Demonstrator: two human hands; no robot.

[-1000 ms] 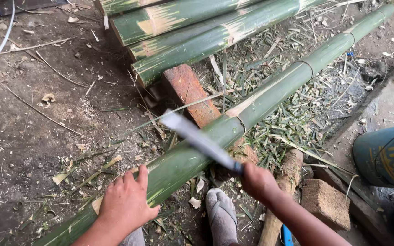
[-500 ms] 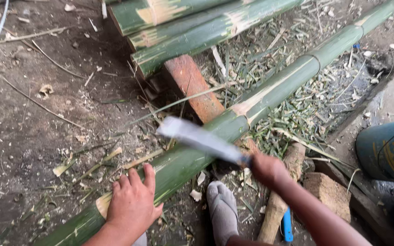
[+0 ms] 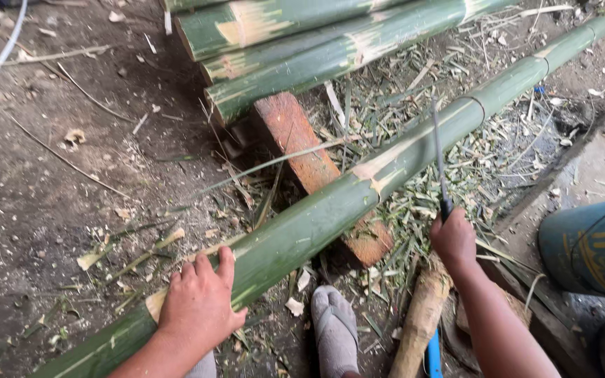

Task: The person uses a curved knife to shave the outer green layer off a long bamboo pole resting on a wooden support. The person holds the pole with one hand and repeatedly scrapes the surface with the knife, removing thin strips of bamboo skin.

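Green, long bamboo pole (image 3: 358,192) lies slantwise across a reddish wooden block (image 3: 302,150) on the dirt. We press our left hand (image 3: 201,304), fingers spread, flat on its near end. Our right hand (image 3: 454,239) grips a thin-bladed knife (image 3: 438,150), edge-on above the pole.

Ground: bare dirt floor (image 3: 57,182) under me.
On it: my bamboo pole (image 3: 330,210), stacked poles (image 3: 302,42), wooden block (image 3: 302,150), green shavings (image 3: 484,161).
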